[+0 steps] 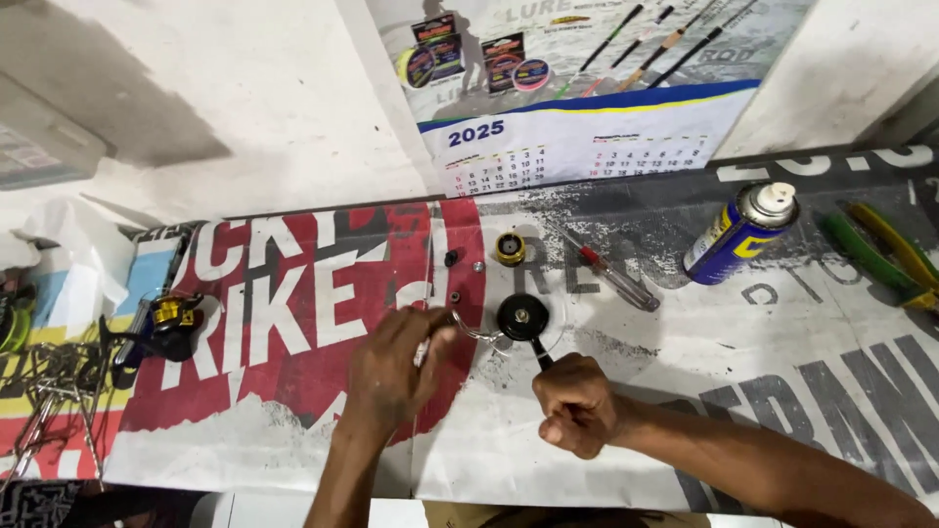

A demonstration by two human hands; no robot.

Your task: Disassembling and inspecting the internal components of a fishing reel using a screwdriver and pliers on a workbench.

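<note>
Near: our right hand (577,403) fists the reel (521,318) stem for steadiness; left hand (391,372) fingers pinch its wire bail (476,333); spray can (738,233) far right.

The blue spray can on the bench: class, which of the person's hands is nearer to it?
Right. The right hand sits below and left of the spray can; the left hand lies farther left.

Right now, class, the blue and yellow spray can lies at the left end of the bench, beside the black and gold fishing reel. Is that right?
Not quite. The head view shows the blue and yellow spray can at the right end of the bench, near the green-handled pliers. The black and gold fishing reel sits at the left end, far from it.
</note>
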